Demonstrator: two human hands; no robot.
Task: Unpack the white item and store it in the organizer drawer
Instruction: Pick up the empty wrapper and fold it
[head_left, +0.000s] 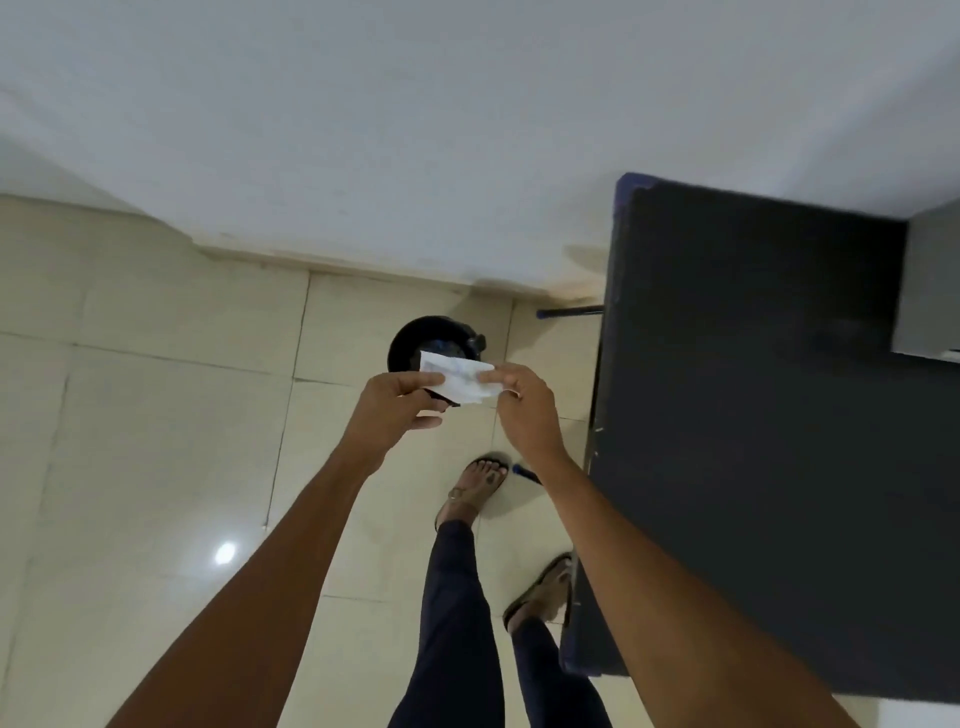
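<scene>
A crumpled white wrapper (460, 378) with faint blue print is held between both hands, above a round black bin (410, 343) on the floor. My left hand (397, 408) pinches its left end, and a small white piece shows under the fingers. My right hand (522, 402) pinches the wrapper's right end with thumb and fingers. Whether the white item is still inside the wrapper cannot be told. No organizer drawer is recognisable in this view.
A dark table top (753, 389) with a blue edge fills the right side, with a grey box (930, 291) at its far corner. Beige floor tiles (156, 441) spread to the left. A white wall (415, 130) stands ahead. My sandalled feet are below.
</scene>
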